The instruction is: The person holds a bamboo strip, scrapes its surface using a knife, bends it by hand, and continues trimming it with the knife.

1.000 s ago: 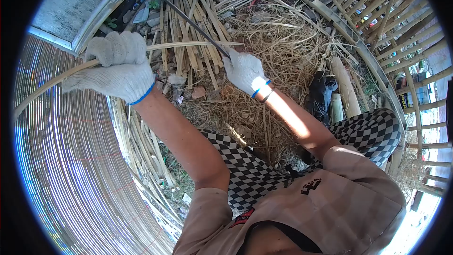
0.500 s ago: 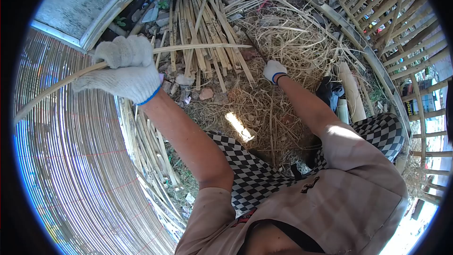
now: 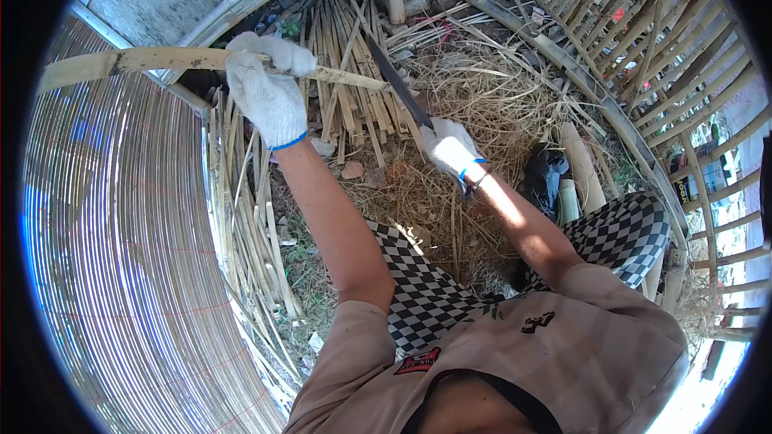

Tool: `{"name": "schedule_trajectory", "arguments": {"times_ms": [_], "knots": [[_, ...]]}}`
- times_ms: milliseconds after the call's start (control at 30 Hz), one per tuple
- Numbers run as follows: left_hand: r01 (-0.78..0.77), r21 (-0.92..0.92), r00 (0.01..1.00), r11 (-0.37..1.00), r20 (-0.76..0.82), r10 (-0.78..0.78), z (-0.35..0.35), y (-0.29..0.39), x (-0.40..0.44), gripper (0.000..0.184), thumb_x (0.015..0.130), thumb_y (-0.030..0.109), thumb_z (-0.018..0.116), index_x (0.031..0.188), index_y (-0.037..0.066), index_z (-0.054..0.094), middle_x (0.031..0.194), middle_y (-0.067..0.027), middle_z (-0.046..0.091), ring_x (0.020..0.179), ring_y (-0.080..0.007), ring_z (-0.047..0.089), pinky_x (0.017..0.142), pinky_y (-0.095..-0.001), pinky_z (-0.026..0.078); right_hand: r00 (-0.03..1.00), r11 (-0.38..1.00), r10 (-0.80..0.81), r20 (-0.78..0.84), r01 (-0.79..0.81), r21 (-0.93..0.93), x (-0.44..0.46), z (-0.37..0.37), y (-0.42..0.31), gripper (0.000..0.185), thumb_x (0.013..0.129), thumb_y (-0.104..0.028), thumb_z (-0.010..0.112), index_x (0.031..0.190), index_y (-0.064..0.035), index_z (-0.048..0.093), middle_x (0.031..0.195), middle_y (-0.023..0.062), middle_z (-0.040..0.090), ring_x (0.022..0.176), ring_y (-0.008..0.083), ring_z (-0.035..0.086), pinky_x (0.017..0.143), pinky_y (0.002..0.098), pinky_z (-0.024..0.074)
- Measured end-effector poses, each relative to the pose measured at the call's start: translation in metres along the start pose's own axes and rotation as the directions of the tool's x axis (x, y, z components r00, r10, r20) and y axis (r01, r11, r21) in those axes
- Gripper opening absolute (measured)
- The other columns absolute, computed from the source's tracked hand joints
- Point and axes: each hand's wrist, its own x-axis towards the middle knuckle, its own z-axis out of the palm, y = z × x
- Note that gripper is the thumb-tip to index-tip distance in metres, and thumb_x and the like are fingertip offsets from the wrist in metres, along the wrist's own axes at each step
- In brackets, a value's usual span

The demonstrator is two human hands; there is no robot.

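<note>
My left hand (image 3: 269, 84), in a white knitted glove with a blue cuff, is closed around a long pale bamboo strip (image 3: 173, 58). The strip runs out to the left edge, and its other end reaches past my fingers toward the middle. Gloved as well, my right hand (image 3: 450, 147) grips a machete (image 3: 396, 80) by its handle. Its dark blade points up and to the left, close to the free end of the strip. Whether blade and strip touch, I cannot tell.
Cut bamboo strips (image 3: 342, 104) lie in a pile beyond my hands, with a heap of shavings (image 3: 490, 80) to their right. More strips (image 3: 256, 217) lie at left beside a slatted blind (image 3: 137, 233). A bamboo fence (image 3: 683, 56) and a black bag (image 3: 544, 177) are at right.
The machete has come back toward the strip from the far right. My left hand has moved right and turned, and the strip now shows its broad face.
</note>
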Motion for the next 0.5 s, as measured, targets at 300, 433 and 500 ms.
{"name": "schedule_trajectory", "arguments": {"times_ms": [300, 433, 500], "knots": [[0.037, 0.097, 0.917, 0.995, -0.399, 0.005, -0.006, -0.020, 0.002, 0.055, 0.107, 0.055, 0.043, 0.069, 0.015, 0.041, 0.056, 0.0037, 0.029, 0.046, -0.0103, 0.021, 0.044, -0.0292, 0.016, 0.930, 0.964, -0.254, -0.264, 0.223, -0.142, 0.018, 0.021, -0.063, 0.027, 0.097, -0.028, 0.058, 0.096, -0.0017, 0.066, 0.077, 0.0243, 0.069, 0.077, 0.0414, 0.071, 0.072, 0.0522, 0.0571], [-0.003, 0.230, 0.906, 0.973, -0.411, 0.100, -0.015, -0.005, 0.004, 0.064, 0.106, 0.063, 0.034, 0.062, 0.018, 0.032, 0.052, 0.0039, 0.025, 0.043, -0.0104, 0.018, 0.041, -0.0293, 0.017, 0.980, 0.980, -0.136, -0.148, 0.112, -0.163, 0.084, 0.063, 0.002, 0.033, 0.098, -0.031, 0.055, 0.098, 0.0000, 0.068, 0.084, 0.0237, 0.072, 0.082, 0.0422, 0.072, 0.078, 0.0516, 0.0581], [-0.042, 0.054, 0.990, 0.998, -0.135, 0.049, -0.041, -0.003, 0.007, 0.059, 0.104, 0.063, 0.042, 0.069, 0.017, 0.039, 0.056, 0.0033, 0.033, 0.045, -0.0106, 0.026, 0.041, -0.0302, 0.023, 0.963, 0.932, -0.251, -0.095, 0.214, -0.293, 0.097, 0.065, 0.006, 0.034, 0.098, -0.031, 0.055, 0.099, 0.0006, 0.069, 0.085, 0.0244, 0.072, 0.083, 0.0427, 0.072, 0.078, 0.0527, 0.0576]]}}
